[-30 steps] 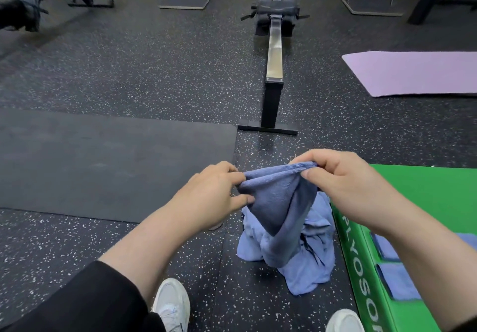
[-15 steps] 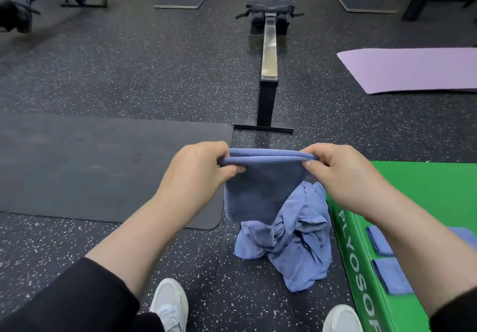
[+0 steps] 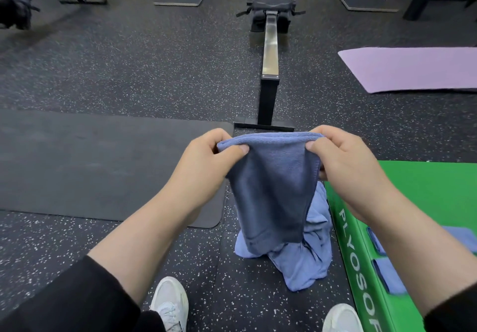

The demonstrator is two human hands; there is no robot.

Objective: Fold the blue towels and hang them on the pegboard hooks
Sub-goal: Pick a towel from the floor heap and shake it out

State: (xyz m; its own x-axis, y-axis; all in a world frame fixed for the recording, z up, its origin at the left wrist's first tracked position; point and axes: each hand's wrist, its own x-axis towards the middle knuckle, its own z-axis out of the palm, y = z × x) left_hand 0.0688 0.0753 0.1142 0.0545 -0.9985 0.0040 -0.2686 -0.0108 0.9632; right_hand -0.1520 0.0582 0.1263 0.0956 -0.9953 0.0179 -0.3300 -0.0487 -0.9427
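While only the head view is on file, it lists: left hand (image 3: 206, 156), thumb and curled fingers pinching the left top corner of a blue towel (image 3: 273, 189); right hand (image 3: 346, 161), pinching the right top corner likewise; the towel's top edge drawn taut between the two, the cloth hanging doubled and free in front of the person, above the floor. Step in hand, by judgement: a fold in the air. To do it well, keep both corners level and the top edge tight, match the hanging edges before bringing the hands together, and let the lower hem stay off the heap below. Heap of loose blue towels (image 3: 304, 262): crumpled on the speckled floor, directly under the held one and just beside a green plyo box (image 3: 426, 192). Folded blue towels (image 3: 389, 277): lying on the box's top, partly hidden by the right forearm. Also entered: dark mat (image 3: 90, 166) at left, lilac mat (image 3: 413, 68) far right, rowing machine (image 3: 269, 55) straight ahead, two white shoes (image 3: 170, 303) at bottom. Pegboard and hooks: not in view. Obstructions: the heap could snag the hanging hem; the rower stands ahead.
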